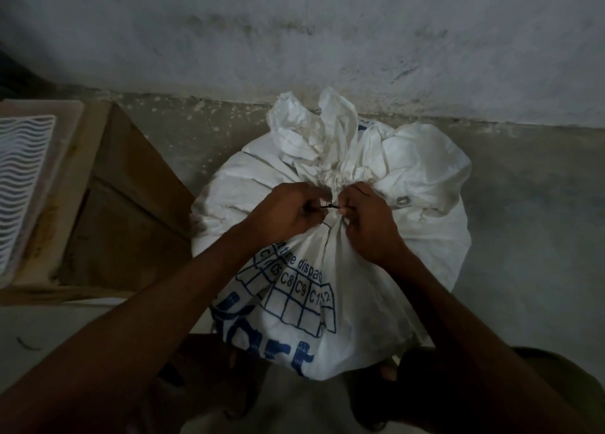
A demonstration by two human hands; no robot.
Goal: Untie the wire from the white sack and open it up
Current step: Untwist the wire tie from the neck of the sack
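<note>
Fingers of the left hand and right hand pinch opposite ends of the dark wire between them. Just beyond, the white sack neck remains gathered on the floor; untying appears under way, opening not started.

The floor is bare grey concrete, dusty where it meets the wall at 12 o'clock. A full white sack stands on it in the middle, its gathered neck uppermost. At 9 o'clock lies a flattened brown carton, just beside the sack. At 6 o'clock two feet in sandals stand against the sack's base.
</note>
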